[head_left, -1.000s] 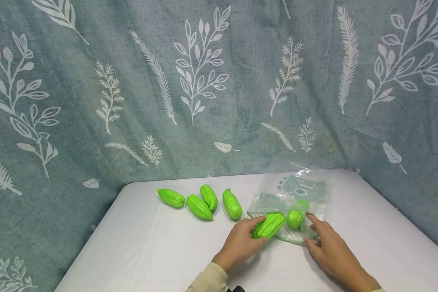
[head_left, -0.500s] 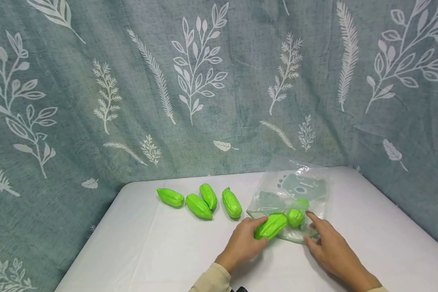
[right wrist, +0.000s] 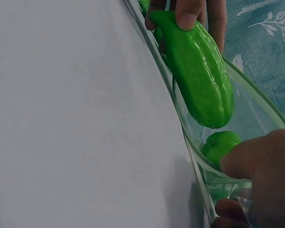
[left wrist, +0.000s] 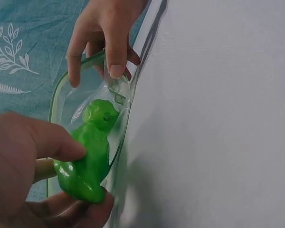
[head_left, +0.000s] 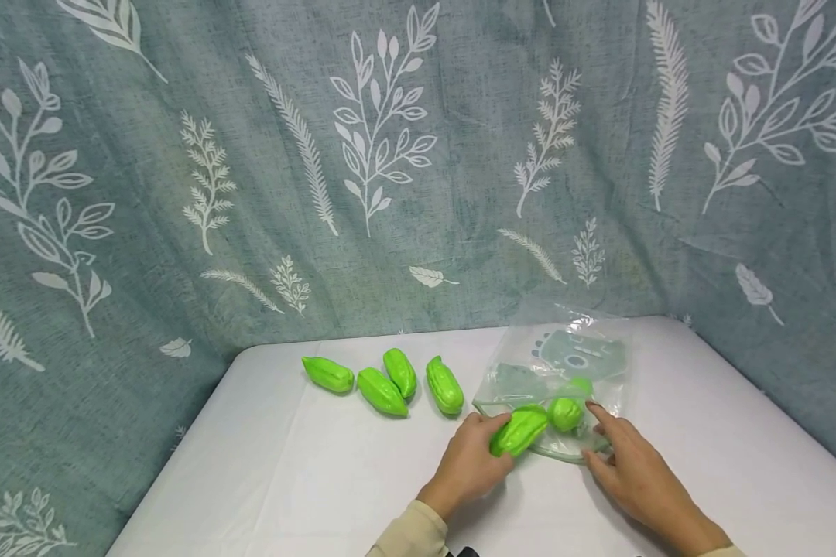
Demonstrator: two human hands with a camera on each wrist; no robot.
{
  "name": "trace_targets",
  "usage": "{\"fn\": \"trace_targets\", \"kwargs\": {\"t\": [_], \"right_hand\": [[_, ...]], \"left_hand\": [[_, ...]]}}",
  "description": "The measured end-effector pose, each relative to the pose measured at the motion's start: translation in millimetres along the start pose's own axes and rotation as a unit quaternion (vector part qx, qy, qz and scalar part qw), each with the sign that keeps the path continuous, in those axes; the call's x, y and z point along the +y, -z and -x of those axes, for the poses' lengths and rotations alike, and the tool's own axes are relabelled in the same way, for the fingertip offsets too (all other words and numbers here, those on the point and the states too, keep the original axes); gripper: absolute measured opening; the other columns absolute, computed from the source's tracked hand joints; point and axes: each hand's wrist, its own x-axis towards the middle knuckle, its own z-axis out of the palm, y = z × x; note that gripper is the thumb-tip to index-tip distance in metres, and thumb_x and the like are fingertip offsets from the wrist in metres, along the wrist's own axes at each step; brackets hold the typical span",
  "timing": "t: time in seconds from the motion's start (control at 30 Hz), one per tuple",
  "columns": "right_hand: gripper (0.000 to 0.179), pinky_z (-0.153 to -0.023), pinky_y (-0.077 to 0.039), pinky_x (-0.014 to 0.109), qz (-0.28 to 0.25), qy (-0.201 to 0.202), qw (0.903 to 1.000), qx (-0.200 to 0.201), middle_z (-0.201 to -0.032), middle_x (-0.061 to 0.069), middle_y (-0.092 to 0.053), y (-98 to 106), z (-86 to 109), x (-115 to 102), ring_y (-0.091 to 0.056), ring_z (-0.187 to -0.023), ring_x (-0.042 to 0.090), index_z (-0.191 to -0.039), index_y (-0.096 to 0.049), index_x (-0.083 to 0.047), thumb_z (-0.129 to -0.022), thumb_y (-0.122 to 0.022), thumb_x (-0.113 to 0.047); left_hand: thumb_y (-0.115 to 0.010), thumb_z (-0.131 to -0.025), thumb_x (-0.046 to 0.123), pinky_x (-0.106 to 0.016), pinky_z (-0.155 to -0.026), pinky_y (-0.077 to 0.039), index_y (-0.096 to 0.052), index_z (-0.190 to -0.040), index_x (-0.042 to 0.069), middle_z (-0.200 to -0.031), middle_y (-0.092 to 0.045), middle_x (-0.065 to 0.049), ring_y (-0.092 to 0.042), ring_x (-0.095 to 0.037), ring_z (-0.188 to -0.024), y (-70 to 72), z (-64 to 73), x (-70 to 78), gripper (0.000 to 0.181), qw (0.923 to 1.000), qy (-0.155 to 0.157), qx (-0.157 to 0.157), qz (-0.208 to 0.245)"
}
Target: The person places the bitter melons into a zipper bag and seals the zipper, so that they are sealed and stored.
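My left hand (head_left: 472,456) grips a glossy green ridged gourd (head_left: 519,431) between thumb and fingers. The gourd's front end lies at the mouth of a clear zip bag (head_left: 505,402) with a green rim and a printed pattern. Inside the bag rest another green gourd (head_left: 565,415) and a further green shape (head_left: 581,387), seen through the plastic. My right hand (head_left: 634,468) holds the right corner of the bag's mouth, thumb on the near rim (left wrist: 126,107). In the right wrist view the held gourd (right wrist: 202,71) slants over the opening, pointing at the one inside.
Several loose green gourds lie on the white table (head_left: 320,480) left of the bag, among them one at the far left (head_left: 328,375) and one nearest the bag (head_left: 444,385). A blue-green leaf-patterned curtain (head_left: 390,193) hangs behind and at both sides.
My left hand has moved slightly to the right with the gourd, bringing it closer to the gourd inside the bag. My right hand stays at the bag's corner.
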Motion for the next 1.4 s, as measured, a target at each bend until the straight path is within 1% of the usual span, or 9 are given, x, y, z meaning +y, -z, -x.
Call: {"fn": "trace_targets", "kwargs": {"t": [0.2,0.43,0.57,0.7,0.87,1.03,1.13,1.27,1.4], "right_hand": [[0.075,-0.066,-0.053,0.037,-0.003,-0.004,1.0,-0.007,-0.113,0.014,-0.062,-0.5,0.0,1.4,-0.061,-0.079,0.014,-0.15,-0.039,-0.004,-0.085,-0.077,-0.011],[0.075,-0.067,-0.053,0.038,-0.01,-0.003,0.9999,-0.006,-0.113,0.015,-0.062,-2.1,-0.4,2.7,-0.062,-0.08,0.015,-0.15,-0.039,-0.004,-0.085,-0.077,-0.011],[0.075,-0.068,-0.054,0.039,-0.013,-0.007,0.9998,-0.01,-0.114,0.015,-0.062,-2.1,-0.1,0.9,-0.062,-0.081,0.016,-0.15,-0.039,-0.005,-0.086,-0.076,-0.011],[0.075,-0.068,-0.054,0.04,-0.01,-0.005,0.9999,-0.009,-0.114,0.015,-0.062,-1.0,0.2,-0.7,-0.063,-0.081,0.017,-0.15,-0.039,-0.005,-0.086,-0.076,-0.011],[0.075,-0.068,-0.054,0.04,-0.005,-0.001,1.0,-0.004,-0.113,0.015,-0.062,0.1,0.2,-0.6,-0.063,-0.08,0.017,-0.15,-0.04,-0.004,-0.085,-0.077,-0.011],[0.074,-0.068,-0.054,0.04,-0.008,-0.002,1.0,-0.004,-0.113,0.016,-0.062,0.2,-0.3,0.1,-0.062,-0.08,0.017,-0.149,-0.04,-0.004,-0.085,-0.076,-0.01],[0.074,-0.068,-0.054,0.041,-0.013,-0.005,0.9999,-0.006,-0.113,0.016,-0.063,-0.2,-0.4,0.3,-0.062,-0.081,0.018,-0.149,-0.04,-0.004,-0.085,-0.076,-0.01],[0.073,-0.069,-0.054,0.041,-0.015,-0.006,0.9998,-0.009,-0.113,0.016,-0.063,-0.6,-0.6,0.3,-0.063,-0.082,0.018,-0.149,-0.041,-0.003,-0.085,-0.076,-0.01],[0.073,-0.069,-0.055,0.041,-0.011,-0.005,0.9999,-0.008,-0.113,0.016,-0.062,0.2,-1.4,-0.4,-0.064,-0.083,0.019,-0.149,-0.041,-0.004,-0.085,-0.077,-0.01]], "left_hand": [[-0.077,-0.08,0.012,-0.024,-0.079,-0.05,-0.066,-0.132,0.013,-0.108,-0.06,-0.002,-0.056,-0.006,-0.09,-5.1,-0.9,0.6,0.053,0.9994,0.002,0.014,-0.031],[-0.082,-0.082,0.022,-0.026,-0.082,-0.052,-0.068,-0.128,0.017,-0.114,-0.064,-0.002,-0.062,-0.009,-0.095,-9.8,-2.0,0.9,0.049,0.9939,-0.024,0.043,-0.099],[-0.084,-0.081,0.025,-0.026,-0.083,-0.052,-0.069,-0.125,0.019,-0.112,-0.064,-0.001,-0.063,-0.009,-0.096,-11.8,-1.6,1.5,0.047,0.9904,-0.039,0.059,-0.118],[-0.084,-0.082,0.022,-0.025,-0.086,-0.052,-0.069,-0.126,0.019,-0.114,-0.061,0.0,-0.063,-0.01,-0.099,-12.3,-0.7,3.1,0.047,0.9902,-0.048,0.057,-0.118],[-0.08,-0.083,0.015,-0.022,-0.084,-0.051,-0.068,-0.13,0.018,-0.115,-0.059,-0.001,-0.062,-0.009,-0.097,-11.3,-0.5,5.4,0.049,0.9905,-0.053,0.041,-0.12],[-0.077,-0.083,0.014,-0.023,-0.083,-0.051,-0.066,-0.133,0.019,-0.12,-0.059,-0.001,-0.062,-0.009,-0.099,-10.9,-0.8,6.7,0.052,0.9895,-0.053,0.027,-0.132],[-0.077,-0.083,0.011,-0.025,-0.085,-0.052,-0.067,-0.132,0.018,-0.121,-0.061,-0.001,-0.064,-0.011,-0.102,-12.0,-1.6,6.7,0.05,0.9858,-0.071,0.037,-0.148],[-0.079,-0.082,0.01,-0.027,-0.085,-0.053,-0.07,-0.126,0.016,-0.12,-0.064,-0.003,-0.066,-0.014,-0.104,-13.5,-3.0,5.5,0.045,0.9765,-0.105,0.067,-0.176],[-0.081,-0.081,0.012,-0.026,-0.083,-0.054,-0.071,-0.123,0.016,-0.119,-0.065,-0.003,-0.066,-0.014,-0.102,-13.2,-3.1,4.6,0.043,0.9687,-0.125,0.088,-0.196]]}}
